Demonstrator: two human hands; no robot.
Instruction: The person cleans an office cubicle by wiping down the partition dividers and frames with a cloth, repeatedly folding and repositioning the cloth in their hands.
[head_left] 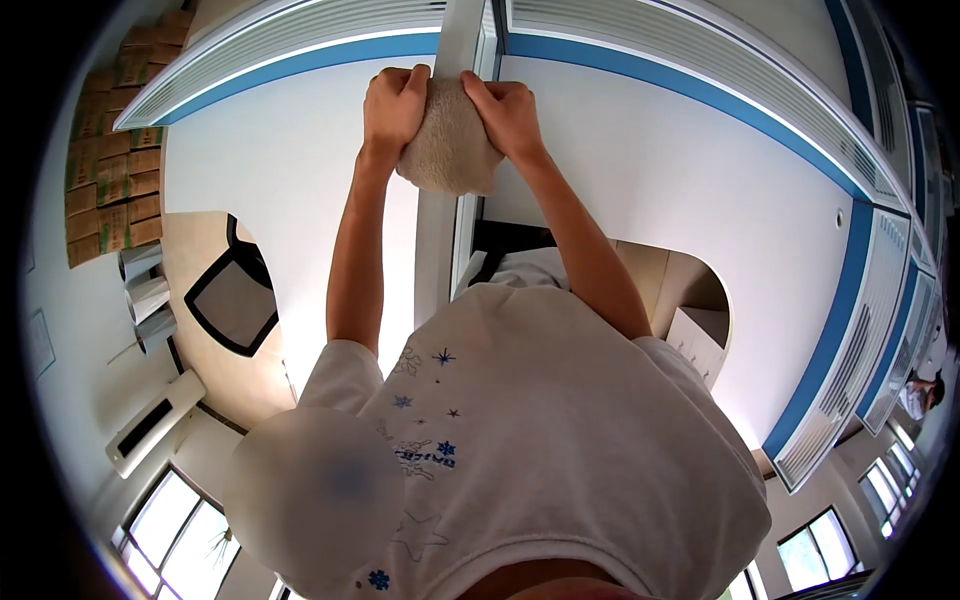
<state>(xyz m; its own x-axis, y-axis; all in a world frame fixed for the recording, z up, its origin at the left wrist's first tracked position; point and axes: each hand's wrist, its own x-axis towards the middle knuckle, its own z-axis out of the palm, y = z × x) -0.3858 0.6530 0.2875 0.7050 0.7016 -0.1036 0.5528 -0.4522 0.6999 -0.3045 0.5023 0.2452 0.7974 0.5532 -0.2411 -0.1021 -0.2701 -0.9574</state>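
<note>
A beige, fuzzy cloth (450, 145) is bunched between my two hands, lying against a pale, narrow partition post (433, 250). My left hand (397, 108) is closed on the cloth's left edge, with its thumb along the top. On the opposite edge, my right hand (508, 115) grips the same cloth, its thumb pointing inward. Both arms reach straight out from my body. The cloth hides the part of the post behind it and some of my fingertips.
White desktops (650, 130) lie either side of the post, backed by slatted panels (300, 35) with blue strips. A black-framed chair (235, 300) stands left, near stacked cardboard boxes (115, 160). A drawer cabinet (693, 343) sits right. Another person (920, 395) appears far right.
</note>
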